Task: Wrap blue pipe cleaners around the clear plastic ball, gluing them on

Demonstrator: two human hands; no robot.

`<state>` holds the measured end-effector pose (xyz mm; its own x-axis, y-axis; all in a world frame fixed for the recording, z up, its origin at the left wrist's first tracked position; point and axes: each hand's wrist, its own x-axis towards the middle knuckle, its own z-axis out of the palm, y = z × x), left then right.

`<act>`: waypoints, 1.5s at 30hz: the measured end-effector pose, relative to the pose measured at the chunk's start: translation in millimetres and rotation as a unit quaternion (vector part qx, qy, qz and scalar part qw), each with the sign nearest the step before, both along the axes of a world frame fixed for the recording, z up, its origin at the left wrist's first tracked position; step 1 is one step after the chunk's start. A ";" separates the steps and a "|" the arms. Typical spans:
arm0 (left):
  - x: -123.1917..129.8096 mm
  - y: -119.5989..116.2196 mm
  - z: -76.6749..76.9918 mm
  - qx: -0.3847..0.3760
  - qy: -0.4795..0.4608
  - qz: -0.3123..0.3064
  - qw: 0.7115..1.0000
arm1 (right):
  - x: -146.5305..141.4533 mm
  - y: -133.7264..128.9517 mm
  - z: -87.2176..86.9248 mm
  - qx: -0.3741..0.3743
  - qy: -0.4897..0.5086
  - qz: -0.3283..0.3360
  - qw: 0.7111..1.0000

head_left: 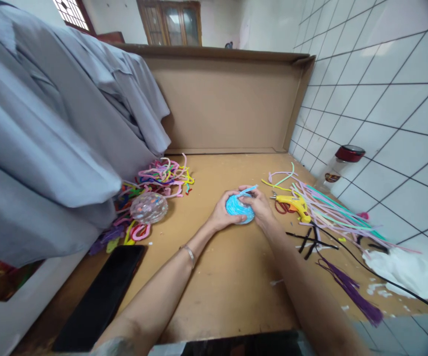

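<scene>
Fingers of the left hand (221,212) and the right hand (261,206) were curled partway, spread to the width of a blue-wound ball (233,205) held between them. Left hand: set on the ball's left side, thumb laid across the near edge. Right hand: set on the right side, thumb over the upper face. Grip pressure could not be told from where I stood.

The ball sat at the middle of the work surface (214,282), directly between both palms; its rounded form gave no clear long axis. One blue strip (249,190) did: it projected from the ball's far side, pointing right and slightly away from the worker. Its free end lay nearer the right hand, just beyond the fingers there. Whether any fingertip pinched the strip was not visible.

Outward to the right, a yellow glue gun (294,203) lay near the right hand, nozzle toward it, with red-handled scissors (282,208) beside it. Loose pastel strips (332,210) lay beyond. Outward to the left, well apart from the left hand, a clear ball (149,207) rested against a pile of coloured strips (162,175).
</scene>
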<state>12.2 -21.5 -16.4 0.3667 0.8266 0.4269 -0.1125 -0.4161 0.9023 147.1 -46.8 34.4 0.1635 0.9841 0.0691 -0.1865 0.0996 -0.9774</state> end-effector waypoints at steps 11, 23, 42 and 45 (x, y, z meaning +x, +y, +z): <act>-0.5 0.7 -1.8 0.002 0.056 0.068 0.996 | 7.9 3.7 -12.6 0.075 -0.340 -0.183 0.919; 3.1 2.5 -3.2 -0.067 -0.019 0.083 0.994 | 94.3 -32.7 -19.7 -0.200 -0.694 -0.336 0.604; 4.1 12.6 -7.2 -0.069 -0.075 0.078 0.992 | 121.0 -31.4 -5.3 -0.251 -0.559 -0.368 0.700; 4.2 11.9 -6.5 -0.072 -0.077 0.084 0.991 | 109.0 -25.6 1.7 -0.195 -0.533 -0.425 0.705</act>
<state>16.4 -9.7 -22.8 0.1584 0.9269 0.3402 -0.1938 -0.3086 0.9312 256.0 -72.5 36.2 0.7655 0.5399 0.3500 0.6399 -0.5825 -0.5013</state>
